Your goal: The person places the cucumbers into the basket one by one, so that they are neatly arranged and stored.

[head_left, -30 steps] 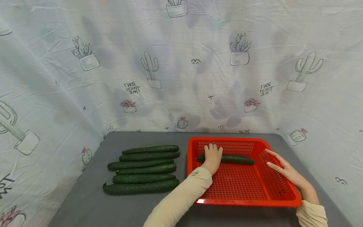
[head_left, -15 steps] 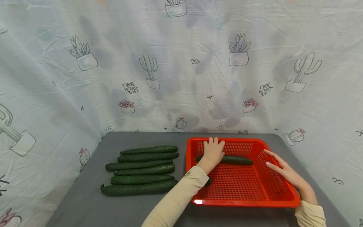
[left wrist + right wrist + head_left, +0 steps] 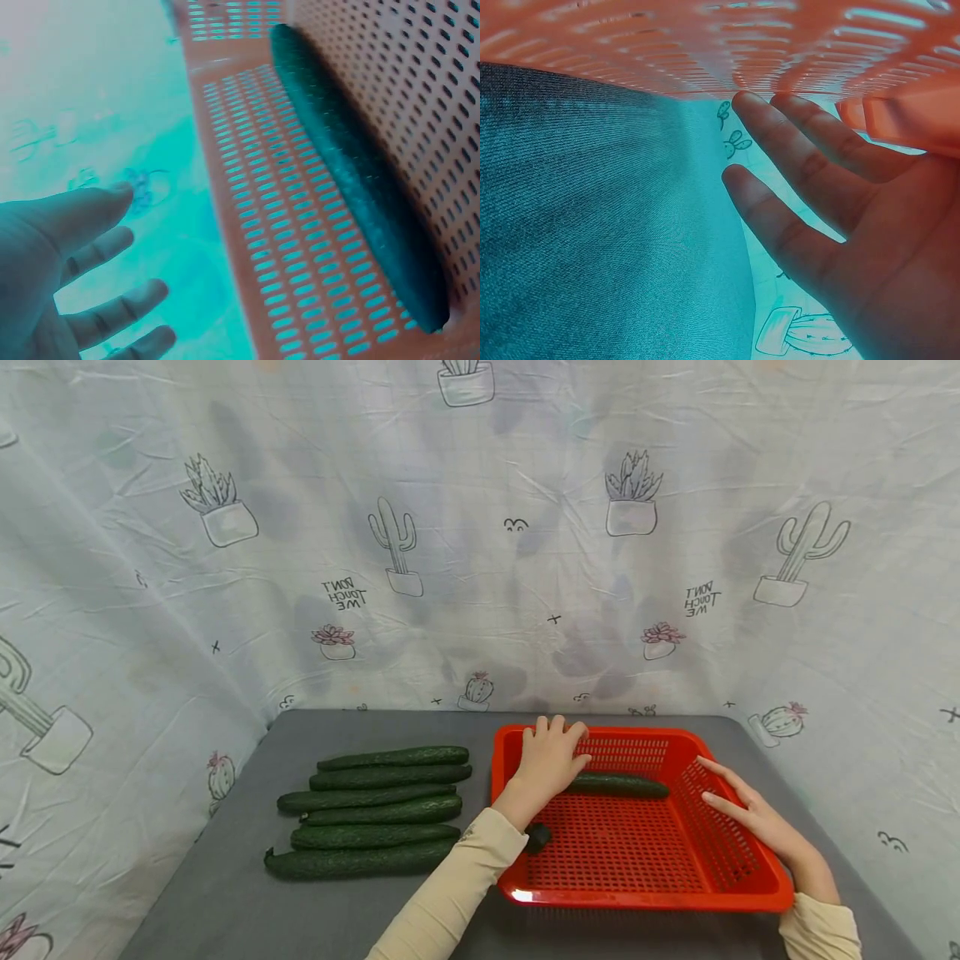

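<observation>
In the head view, my left hand point(image 3: 551, 760) hovers over the left part of a red plastic basket point(image 3: 630, 898), fingers spread and loosely bent. A single cucumber point(image 3: 618, 785) lies crosswise inside near the back wall; the hand hides its left end. The left wrist view shows that cucumber point(image 3: 360, 180) whole, apart from the left hand point(image 3: 82, 277), which holds nothing. My right hand point(image 3: 768, 822) holds the basket's right side: two digits reach over the rim, while several fingers point(image 3: 795, 165) extend beneath the basket in the right wrist view.
Several cucumbers point(image 3: 375, 810) lie side by side on the grey table point(image 3: 225, 877), left of the basket. A small dark object point(image 3: 537, 838) shows beside the left wrist; its kind is unclear. A cactus-print curtain point(image 3: 480, 543) hangs behind the table.
My left hand has let go of the cucumber in the basket, lifted and drawn a little to the left. The cucumber stays in place. The right hand keeps its place on the basket.
</observation>
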The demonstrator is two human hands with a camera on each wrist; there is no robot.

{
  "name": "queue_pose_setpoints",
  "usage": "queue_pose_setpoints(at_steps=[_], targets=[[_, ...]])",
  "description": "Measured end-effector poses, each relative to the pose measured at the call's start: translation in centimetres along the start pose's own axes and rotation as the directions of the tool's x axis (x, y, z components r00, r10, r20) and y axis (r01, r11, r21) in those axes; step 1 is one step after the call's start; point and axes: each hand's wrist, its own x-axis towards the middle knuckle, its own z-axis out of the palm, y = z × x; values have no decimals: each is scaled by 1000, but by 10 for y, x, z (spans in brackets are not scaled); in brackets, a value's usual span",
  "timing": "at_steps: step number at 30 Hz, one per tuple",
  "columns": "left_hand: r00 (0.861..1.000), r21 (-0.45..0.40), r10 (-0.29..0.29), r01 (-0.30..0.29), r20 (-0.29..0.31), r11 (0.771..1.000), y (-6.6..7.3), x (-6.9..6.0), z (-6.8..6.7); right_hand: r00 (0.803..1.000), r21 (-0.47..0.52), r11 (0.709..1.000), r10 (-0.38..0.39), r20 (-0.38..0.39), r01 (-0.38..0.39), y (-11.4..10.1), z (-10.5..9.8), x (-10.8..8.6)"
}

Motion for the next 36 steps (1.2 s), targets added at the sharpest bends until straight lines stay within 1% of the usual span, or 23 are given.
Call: queue_pose_setpoints(at_steps=[4,8,14,17,18,21,24,28,31,36], targets=[[1000,-61,7,-6,24,998,-12,-13,-13,1000,43,999,-18,4,18,-2,2,1],[1000,-81,9,-6,29,997,-24,-25,-26,1000,30,999,-23,12,22,-1,2,2],[1000,-91,13,-12,12,996,-42,-41,-39,999,-11,1000,-28,33,28,2,-1,3],[1000,-87,22,-22,-3,996,-50,-49,-43,998,4,999,-35,45,35,1,-4,1],[1000,-92,23,-24,-10,996,-53,-52,-44,998,24,999,-36,48,35,1,-5,0],[1000,-112,19,-21,-19,994,-61,-60,-45,997,61,997,-57,47,54,-2,-9,-3],[1000,-146,6,-9,-16,989,-70,-70,-44,996,70,996,-67,55,63,-4,-10,-4],[1000,-177,-19,15,-24,984,-84,-83,-39,997,10,998,-57,57,56,-5,-7,-2],[998,-187,-42,34,-39,982,-93,-93,-34,997,-7,998,-54,49,54,-5,-4,-2],[997,-173,-69,62,-35,983,-106,-110,-27,998,2,999,-37,49,37,-5,-2,-5]])
